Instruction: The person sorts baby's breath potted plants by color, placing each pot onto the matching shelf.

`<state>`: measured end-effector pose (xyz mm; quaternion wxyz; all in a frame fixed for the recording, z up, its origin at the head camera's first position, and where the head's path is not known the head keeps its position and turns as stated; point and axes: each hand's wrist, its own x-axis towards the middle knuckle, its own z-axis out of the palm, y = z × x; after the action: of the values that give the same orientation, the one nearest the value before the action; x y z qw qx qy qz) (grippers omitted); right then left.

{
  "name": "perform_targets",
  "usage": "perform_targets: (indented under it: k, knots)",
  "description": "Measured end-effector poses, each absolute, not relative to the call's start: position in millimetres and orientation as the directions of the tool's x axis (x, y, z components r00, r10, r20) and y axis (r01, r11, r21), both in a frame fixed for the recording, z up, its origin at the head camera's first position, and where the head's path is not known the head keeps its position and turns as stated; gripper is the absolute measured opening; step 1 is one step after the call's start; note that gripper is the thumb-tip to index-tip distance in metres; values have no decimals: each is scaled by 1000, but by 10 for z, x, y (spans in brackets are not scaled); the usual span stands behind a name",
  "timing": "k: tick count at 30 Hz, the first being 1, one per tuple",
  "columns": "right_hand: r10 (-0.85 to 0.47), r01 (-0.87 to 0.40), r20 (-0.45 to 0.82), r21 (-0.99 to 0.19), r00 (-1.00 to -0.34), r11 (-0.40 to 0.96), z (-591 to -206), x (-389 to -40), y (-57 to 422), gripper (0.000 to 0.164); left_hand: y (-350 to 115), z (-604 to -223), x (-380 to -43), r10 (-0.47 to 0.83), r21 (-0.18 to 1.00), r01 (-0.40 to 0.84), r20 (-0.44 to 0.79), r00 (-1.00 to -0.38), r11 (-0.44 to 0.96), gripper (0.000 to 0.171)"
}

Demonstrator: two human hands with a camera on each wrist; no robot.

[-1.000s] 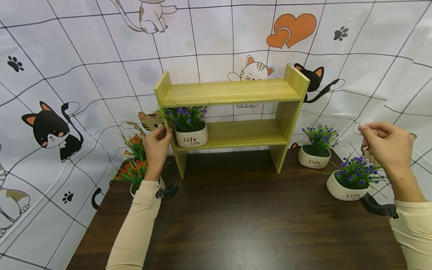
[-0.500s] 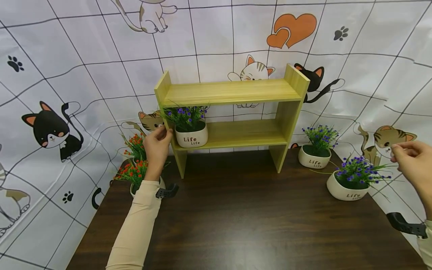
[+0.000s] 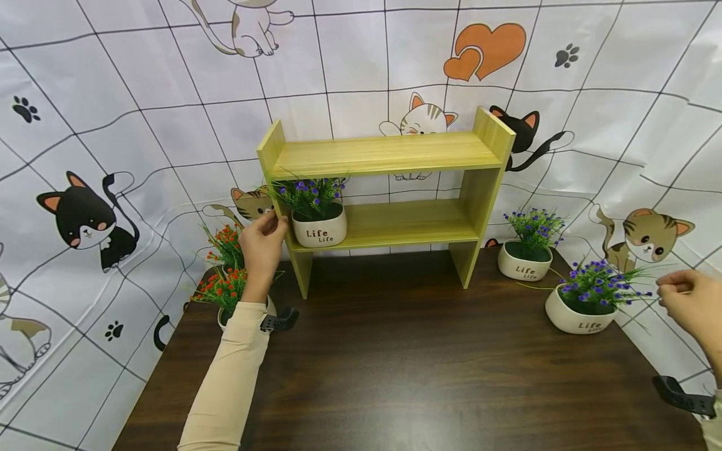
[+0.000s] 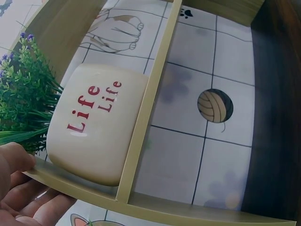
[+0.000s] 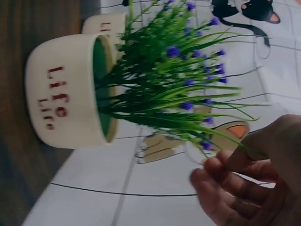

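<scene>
My left hand (image 3: 263, 241) pinches the front edge of the left side panel of a two-tier wooden shelf (image 3: 383, 156). In the left wrist view the thumb and fingers (image 4: 49, 209) lie on either side of that panel. Beside them on the lower board sits a white "Life" flowerpot with purple flowers (image 3: 319, 228). My right hand (image 3: 690, 307), fingers loosely curled and holding nothing, is at the far right beside another purple-flowered pot (image 3: 581, 313). In the right wrist view, long leaves (image 5: 211, 113) reach to the thumb; one leaf tip overlaps it.
Another purple-flowered pot (image 3: 524, 262) stands behind, at the table's back right. Orange-red flowers (image 3: 222, 285) in pots stand left of the shelf, partly hidden by my left forearm. A cat-printed sheet (image 3: 361, 56) hangs behind the dark table (image 3: 395, 363).
My right hand has moved right and down, from above the front right flowerpot to beside its leaves. The left hand keeps its grip on the shelf panel; the shelf stays in place.
</scene>
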<state>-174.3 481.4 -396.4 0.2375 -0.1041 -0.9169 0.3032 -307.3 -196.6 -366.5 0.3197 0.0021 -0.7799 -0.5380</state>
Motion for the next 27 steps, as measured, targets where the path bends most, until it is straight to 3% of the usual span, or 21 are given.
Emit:
perform_targets:
  k: [5,8,12,17,27]
  knots:
    - [243,96,319,-413,-916,906,-4164,-1780,4944,29,-1973,-3665,-3074,-349,841,338,496,-795,423,32]
    - [196,97,254,-357,-947,929,-4294,-1802,4999,34,-1974,-3664,-3073,-351,842,340,495,-795,419,32]
    - [148,89,104,-429,-984,899,-4441,-1843,5005,57,-1974,-3667,-3078,-353,843,335,493,-795,421,32]
    - [61,116,-119,-539,-991,834,-4547,-1900,4985,98,-1970,-3676,-3075,-357,841,324,490,-795,433,33]
    - [5,77,-102,-720,-995,690,-4761,-1963,4890,101,-1960,-3658,-3064,-358,834,346,509,-783,429,31]
